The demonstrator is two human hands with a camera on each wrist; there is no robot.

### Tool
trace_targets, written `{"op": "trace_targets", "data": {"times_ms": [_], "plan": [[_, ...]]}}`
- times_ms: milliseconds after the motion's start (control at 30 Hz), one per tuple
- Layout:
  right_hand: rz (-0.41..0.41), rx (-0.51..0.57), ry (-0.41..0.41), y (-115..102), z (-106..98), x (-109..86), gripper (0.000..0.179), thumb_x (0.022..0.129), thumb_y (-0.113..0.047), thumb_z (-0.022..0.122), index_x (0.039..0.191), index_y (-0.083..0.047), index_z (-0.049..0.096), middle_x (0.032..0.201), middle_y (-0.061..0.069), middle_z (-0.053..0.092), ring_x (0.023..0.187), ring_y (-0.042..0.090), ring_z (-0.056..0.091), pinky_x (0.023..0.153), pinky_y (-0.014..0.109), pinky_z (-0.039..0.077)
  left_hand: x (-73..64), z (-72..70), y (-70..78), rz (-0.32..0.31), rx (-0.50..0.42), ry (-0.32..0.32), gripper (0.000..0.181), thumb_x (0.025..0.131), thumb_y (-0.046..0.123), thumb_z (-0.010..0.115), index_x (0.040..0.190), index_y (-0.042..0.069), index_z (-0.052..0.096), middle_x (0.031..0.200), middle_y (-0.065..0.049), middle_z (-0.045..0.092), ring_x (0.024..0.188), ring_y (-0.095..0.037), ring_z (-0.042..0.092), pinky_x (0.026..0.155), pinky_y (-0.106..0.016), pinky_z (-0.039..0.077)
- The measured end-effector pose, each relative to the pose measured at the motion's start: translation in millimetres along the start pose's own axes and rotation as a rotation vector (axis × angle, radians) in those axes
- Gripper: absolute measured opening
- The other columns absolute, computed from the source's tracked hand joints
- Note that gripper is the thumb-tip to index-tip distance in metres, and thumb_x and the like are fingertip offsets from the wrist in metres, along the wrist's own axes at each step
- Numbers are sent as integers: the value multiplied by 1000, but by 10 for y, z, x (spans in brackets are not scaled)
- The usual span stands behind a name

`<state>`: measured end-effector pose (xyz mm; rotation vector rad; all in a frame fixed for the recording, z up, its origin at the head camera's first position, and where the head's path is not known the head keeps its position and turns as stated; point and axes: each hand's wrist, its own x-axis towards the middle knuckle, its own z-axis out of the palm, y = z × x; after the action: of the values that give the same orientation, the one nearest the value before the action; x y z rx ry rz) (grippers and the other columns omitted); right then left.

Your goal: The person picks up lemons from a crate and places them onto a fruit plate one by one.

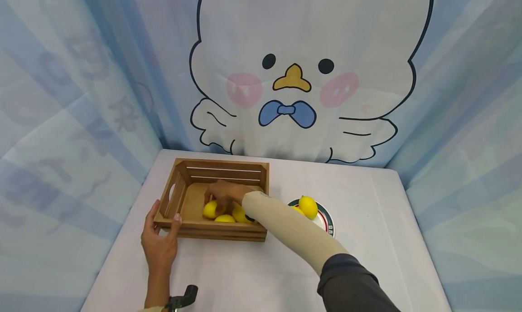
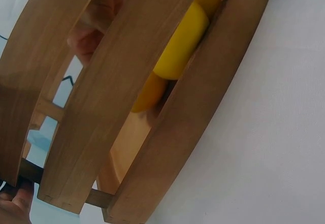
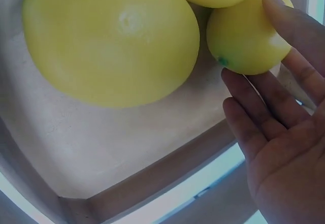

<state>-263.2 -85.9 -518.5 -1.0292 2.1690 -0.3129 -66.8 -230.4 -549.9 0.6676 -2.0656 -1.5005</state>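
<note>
A slatted wooden crate [image 1: 220, 232] stands on the table, with several yellow lemons [image 1: 224, 218] along its front inside. My left hand [image 1: 161, 246] grips the crate's front left corner, thumb over the rim, fingers outside. Reaching into the crate, my right hand [image 1: 225, 195] holds the leftmost lemon [image 1: 210, 210]. The right wrist view shows the thumb on one side of this lemon [image 3: 244, 36] and fingertips [image 3: 233, 79] at its other side, by a green spot. Between the slats in the left wrist view, more lemons [image 2: 185, 41] show.
Right of the crate, a white plate [image 1: 324, 219] with a green and red rim carries lemons [image 1: 308, 207]; my right forearm partly covers it. A white cloth [image 1: 244, 275] covers the table. Printed curtains [image 1: 293, 135] enclose the back and both sides.
</note>
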Motion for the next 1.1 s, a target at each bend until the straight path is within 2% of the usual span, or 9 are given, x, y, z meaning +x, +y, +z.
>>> {"op": "trace_targets", "data": {"times_ms": [200,367,533,767,933,1100], "plan": [[14,17,-20,18,15,14,43,94,-15,82,136,-20,71,146,9,65,133,23,60,111,35,53,1,-2,14,0,1,2,70,99,26,77,162,21,47,169,-5,43,160,-31,34,127,-62,29],[4,-18,-2,13,12,18,43,94,-16,82,135,-21,71,145,7,65,133,22,59,112,34,51,1,-3,15,-3,-4,2,70,98,26,77,162,21,47,169,-6,44,160,-31,34,127,-62,30],[-7,-53,39,-19,-6,1,45,94,-16,82,137,-22,70,145,3,64,132,19,60,114,32,49,-5,-7,16,-1,1,-3,71,99,26,77,162,21,46,169,-6,43,160,-31,34,127,-61,29],[-78,-67,101,-101,-60,-34,46,93,-17,84,137,-18,71,139,3,69,124,18,63,109,29,52,-12,-3,10,-9,1,-6,71,99,24,78,162,19,47,169,-6,43,160,-31,33,127,-62,30],[-106,-85,152,-166,-112,-55,52,93,-21,85,141,-19,69,145,1,65,128,17,58,111,27,49,-18,-3,18,-11,-8,-8,71,98,22,78,162,18,47,169,-7,43,160,-32,33,127,-62,29],[-138,-80,197,-238,-197,-79,58,90,-23,87,145,-17,67,146,1,65,126,15,61,110,25,49,-8,-14,30,-8,-7,-7,71,98,23,78,161,19,47,169,-6,44,159,-32,34,126,-62,30]]}}
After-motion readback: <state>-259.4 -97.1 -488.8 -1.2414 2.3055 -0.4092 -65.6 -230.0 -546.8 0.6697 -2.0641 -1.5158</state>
